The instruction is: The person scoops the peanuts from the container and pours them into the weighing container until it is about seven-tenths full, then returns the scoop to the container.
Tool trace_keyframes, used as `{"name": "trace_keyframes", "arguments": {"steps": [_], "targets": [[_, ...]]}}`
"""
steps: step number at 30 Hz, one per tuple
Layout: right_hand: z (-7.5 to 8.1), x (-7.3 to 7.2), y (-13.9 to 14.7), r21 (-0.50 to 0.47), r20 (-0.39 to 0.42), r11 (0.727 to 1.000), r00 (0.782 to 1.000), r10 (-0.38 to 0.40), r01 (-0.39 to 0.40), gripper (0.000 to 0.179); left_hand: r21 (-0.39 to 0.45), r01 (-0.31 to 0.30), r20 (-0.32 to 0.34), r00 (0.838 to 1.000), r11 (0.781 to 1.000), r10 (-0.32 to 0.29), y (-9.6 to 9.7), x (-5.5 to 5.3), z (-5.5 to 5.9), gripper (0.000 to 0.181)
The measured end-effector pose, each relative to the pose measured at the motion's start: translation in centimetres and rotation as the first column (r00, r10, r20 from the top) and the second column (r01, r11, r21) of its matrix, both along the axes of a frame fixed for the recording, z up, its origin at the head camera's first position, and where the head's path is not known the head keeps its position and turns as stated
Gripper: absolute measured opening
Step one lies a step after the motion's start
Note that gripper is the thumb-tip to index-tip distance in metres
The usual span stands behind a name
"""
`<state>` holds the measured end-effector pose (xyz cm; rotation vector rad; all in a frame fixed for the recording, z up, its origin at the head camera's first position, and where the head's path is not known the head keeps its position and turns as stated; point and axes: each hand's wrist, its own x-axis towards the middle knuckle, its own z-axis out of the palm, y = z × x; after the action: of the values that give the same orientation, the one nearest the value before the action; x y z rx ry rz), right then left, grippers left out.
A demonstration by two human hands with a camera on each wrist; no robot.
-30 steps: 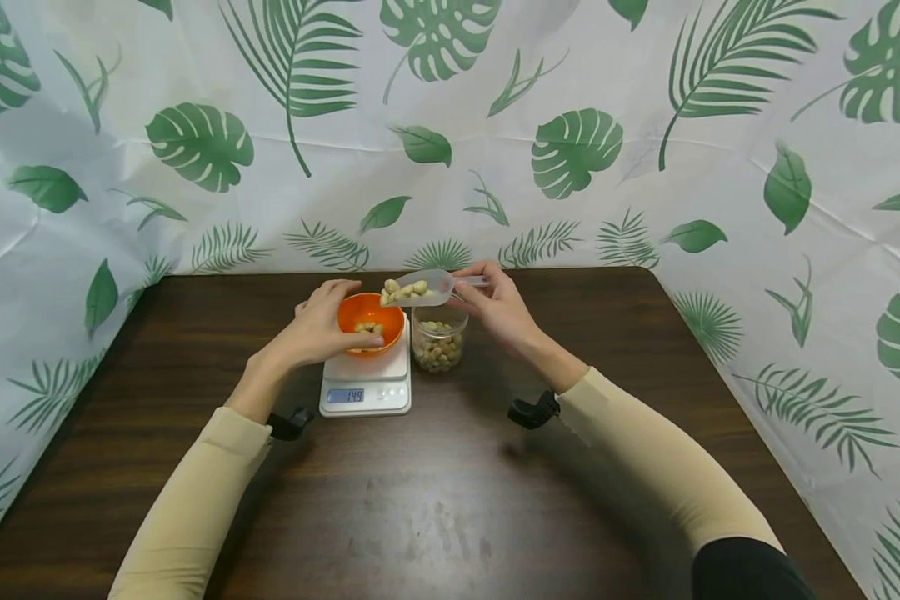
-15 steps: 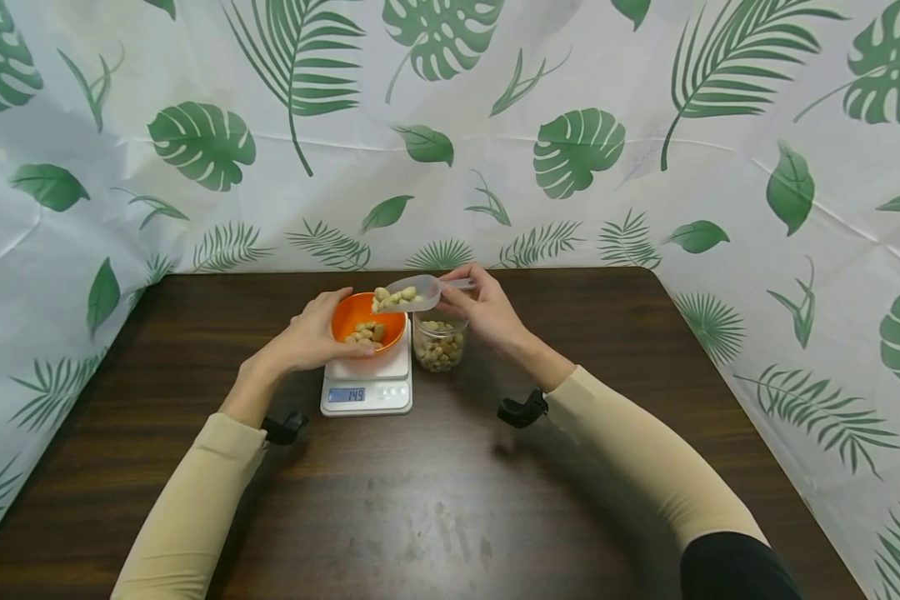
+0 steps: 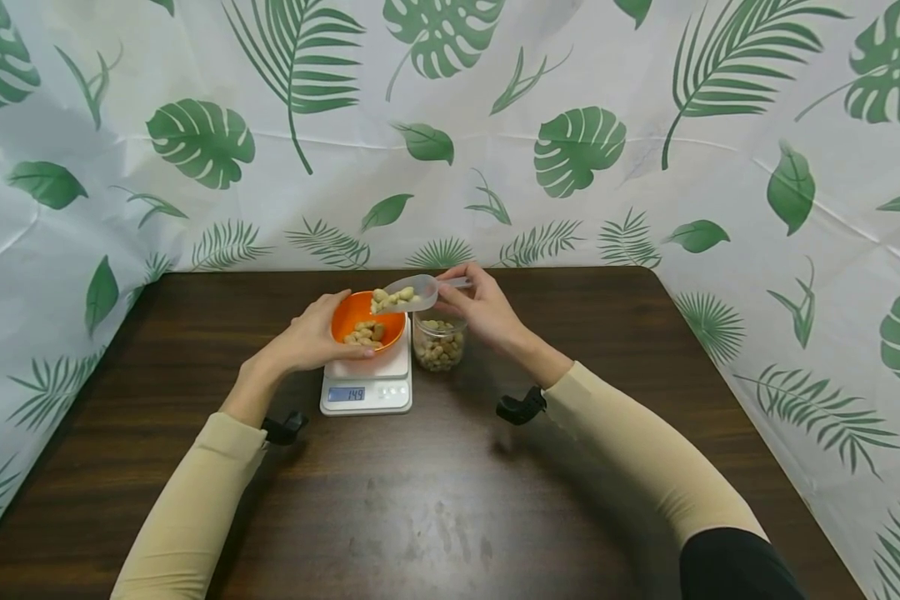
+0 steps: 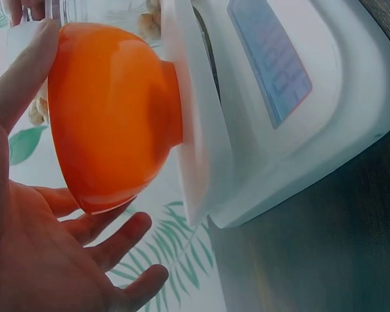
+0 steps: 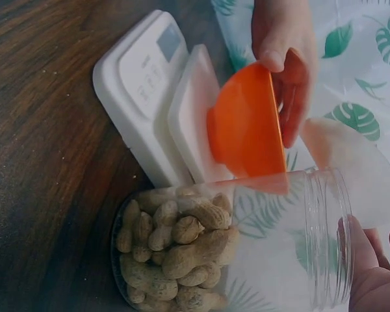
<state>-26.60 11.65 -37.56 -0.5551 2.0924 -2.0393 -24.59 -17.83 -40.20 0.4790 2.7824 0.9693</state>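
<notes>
My left hand [image 3: 311, 337] spans the orange bowl [image 3: 354, 310], thumb at the near rim and fingers at the far side. Peanuts in the shell [image 3: 364, 333] lie inside it. Under the bowl is a white kitchen scale [image 3: 370, 404], its display lit with 149. My right hand [image 3: 487, 310] grips the handle of a translucent scoop [image 3: 424, 292]. Several peanuts [image 3: 393, 297] sit in the scoop, whose lip overlaps the bowl's right rim in the head view. In the right wrist view, a clear jar [image 5: 322, 247] stands below the right hand, partly filled with peanuts [image 5: 182, 253].
Scale and jar stand side by side near the back of the dark wooden table [image 3: 420, 500]. Behind the table hangs a white sheet with green leaf prints [image 3: 450, 192]. Both wrists wear black camera mounts [image 3: 521, 407].
The scoop has moved left and slightly down toward the bowl with my right hand. My left hand has shifted a little, and more of the bowl's inside shows. The last half second is nearly still.
</notes>
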Motion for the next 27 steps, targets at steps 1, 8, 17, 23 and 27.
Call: {"name": "trace_keyframes", "arguments": {"steps": [1, 8, 17, 23, 27], "targets": [[0.1, 0.0, 0.0, 0.007, -0.003, 1.0, 1.0, -0.001, 0.001, 0.024, 0.001, 0.0, -0.001, 1.0, 1.0, 0.0, 0.0, 0.0, 0.0, 0.114], [0.5, -0.1, -0.3, 0.071, -0.031, 0.997, 1.0, -0.003, 0.005, 0.023, 0.005, -0.001, -0.003, 1.0, 1.0, 0.001, 0.0, 0.0, -0.1, 0.113], [1.0, -0.2, -0.3, 0.137, -0.084, 0.99, 0.996, 0.024, -0.012, 0.024, 0.016, 0.006, 0.001, 1.0, 1.0, -0.006, -0.1, 0.0, -0.1, 0.113], [1.8, -0.1, -0.3, 0.314, -0.18, 0.949, 0.982, 0.049, 0.01, 0.022, 0.005, 0.006, 0.004, 1.0, 1.0, -0.006, 0.0, -0.1, -0.1, 0.113], [2.2, -0.1, -0.4, 0.407, -0.231, 0.913, 0.97, 0.072, 0.03, 0.019, -0.002, 0.003, 0.004, 1.0, 1.0, -0.003, 0.0, 0.0, 0.0, 0.113]]}}
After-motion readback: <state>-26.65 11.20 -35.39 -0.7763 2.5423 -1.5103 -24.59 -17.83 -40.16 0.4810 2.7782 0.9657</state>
